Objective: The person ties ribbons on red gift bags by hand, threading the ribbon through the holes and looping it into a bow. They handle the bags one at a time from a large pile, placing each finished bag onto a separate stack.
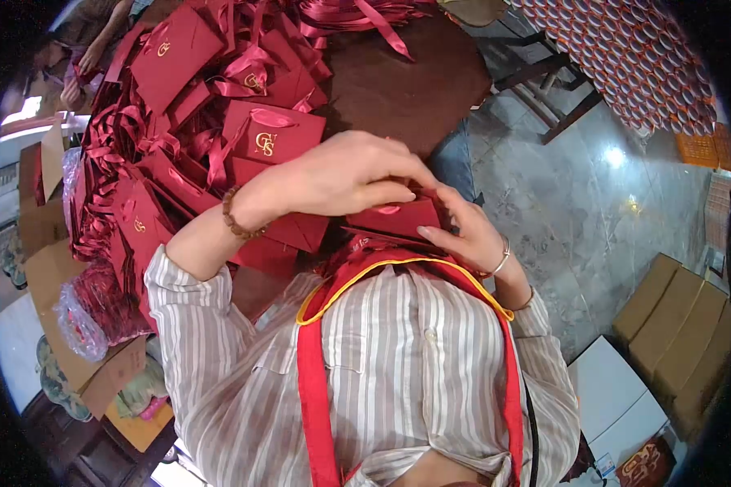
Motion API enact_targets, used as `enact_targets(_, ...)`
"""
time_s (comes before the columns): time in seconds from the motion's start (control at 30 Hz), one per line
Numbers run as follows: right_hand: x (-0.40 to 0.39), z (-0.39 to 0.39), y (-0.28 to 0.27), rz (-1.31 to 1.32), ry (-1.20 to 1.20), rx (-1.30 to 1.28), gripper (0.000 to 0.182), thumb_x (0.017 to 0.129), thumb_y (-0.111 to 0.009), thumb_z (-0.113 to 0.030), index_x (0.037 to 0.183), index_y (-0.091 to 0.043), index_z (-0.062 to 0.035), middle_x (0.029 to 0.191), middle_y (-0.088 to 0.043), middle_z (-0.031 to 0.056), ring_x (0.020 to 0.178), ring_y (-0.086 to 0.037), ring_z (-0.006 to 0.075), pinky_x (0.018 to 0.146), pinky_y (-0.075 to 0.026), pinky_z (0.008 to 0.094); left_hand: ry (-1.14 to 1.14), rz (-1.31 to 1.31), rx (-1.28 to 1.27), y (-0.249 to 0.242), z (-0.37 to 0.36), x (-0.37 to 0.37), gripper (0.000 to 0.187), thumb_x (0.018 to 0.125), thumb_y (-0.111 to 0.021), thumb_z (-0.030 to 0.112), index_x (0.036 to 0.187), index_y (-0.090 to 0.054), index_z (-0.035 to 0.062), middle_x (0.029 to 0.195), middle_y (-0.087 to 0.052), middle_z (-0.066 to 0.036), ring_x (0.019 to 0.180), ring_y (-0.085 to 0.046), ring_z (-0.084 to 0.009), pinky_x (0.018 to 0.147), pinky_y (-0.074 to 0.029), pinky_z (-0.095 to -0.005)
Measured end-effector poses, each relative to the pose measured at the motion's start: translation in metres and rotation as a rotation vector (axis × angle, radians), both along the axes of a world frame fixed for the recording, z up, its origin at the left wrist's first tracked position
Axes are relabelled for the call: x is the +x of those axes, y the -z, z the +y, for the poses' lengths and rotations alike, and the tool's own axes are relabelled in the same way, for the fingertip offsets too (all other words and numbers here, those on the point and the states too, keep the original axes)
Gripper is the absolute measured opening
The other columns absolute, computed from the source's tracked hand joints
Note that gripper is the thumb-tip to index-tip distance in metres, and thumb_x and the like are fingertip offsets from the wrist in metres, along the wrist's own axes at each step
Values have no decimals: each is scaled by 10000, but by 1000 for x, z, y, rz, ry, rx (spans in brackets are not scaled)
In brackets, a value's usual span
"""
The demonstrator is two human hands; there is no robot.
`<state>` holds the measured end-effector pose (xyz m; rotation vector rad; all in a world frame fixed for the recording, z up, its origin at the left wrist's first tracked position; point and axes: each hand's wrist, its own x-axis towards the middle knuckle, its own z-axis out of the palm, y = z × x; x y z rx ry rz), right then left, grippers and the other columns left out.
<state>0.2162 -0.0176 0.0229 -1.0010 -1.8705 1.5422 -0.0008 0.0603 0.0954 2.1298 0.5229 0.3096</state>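
A small dark red paper bag (394, 217) is in front of my chest, above the red apron with yellow trim (333, 294). My left hand (353, 174), with a brown bead bracelet at the wrist, reaches over its top edge, fingers curled and thumb close to the index finger; what they pinch is too small to tell. On the bag's right side, my right hand (456, 227) grips the edge between thumb and fingers. Similar red bags (272, 134) with gold letters and ribbon handles lie in a heap beyond and left of my hands.
The heap rests on a brown round surface (398, 89), with ribbons (365, 16) at its far edge. Many small round-topped items (625, 57) cover a surface at the upper right. Cardboard boxes (674, 325) and a white box (617, 398) stand lower right. Another person's arm (97, 49) shows upper left.
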Motion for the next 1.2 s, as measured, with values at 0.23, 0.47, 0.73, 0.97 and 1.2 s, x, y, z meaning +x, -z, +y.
enact_targets(0.23, -1, 2, 5, 164, 13, -127, 585, 830, -603, -108, 1326, -316, 6, 1231, -476, 103, 1101, -474, 157, 931, -385, 288, -296, 137, -326, 19, -13, -5, 155, 807, -562, 54, 940, -581, -23, 845, -629, -115, 789, -615, -216, 718, -469, -299)
enact_targets(0.47, -7, 7, 14, 72, 43, -84, 539, 835, -599, -189, 1285, -370, -1, 1176, -522, 145, 1060, -522, 194, 911, -399, 305, -173, 52, -242, 28, -18, -12, 270, 888, -520, 233, 991, -586, -8, 881, -618, -136, 764, -602, -261, 698, -464, -333)
enact_targets(0.73, -1, 60, 10, 357, 59, -349, 402, 873, -545, -114, 1229, -419, 23, 1120, -544, 66, 1040, -484, 130, 912, -380, 278, -559, 30, 357, 26, -1, -15, 314, 766, -659, 196, 1025, -589, 33, 967, -604, -128, 900, -574, -296, 771, -450, -375)
enact_targets(0.97, 11, 118, 17, 384, -28, -455, 370, 871, -544, -115, 1202, -452, 23, 1129, -534, 53, 1030, -474, 116, 914, -367, 270, -669, 160, -74, 17, 18, -39, 333, 808, -612, 224, 1063, -574, 12, 941, -617, -135, 884, -583, -290, 783, -446, -360)
enact_targets(1.2, 0, 138, 21, 291, -115, -413, 420, 837, -555, -70, 1234, -441, 6, 1174, -523, 49, 1075, -483, 142, 938, -372, 294, -640, 34, 27, -9, 16, -55, 140, 816, -560, 82, 925, -619, 17, 838, -608, -130, 795, -595, -270, 697, -470, -333)
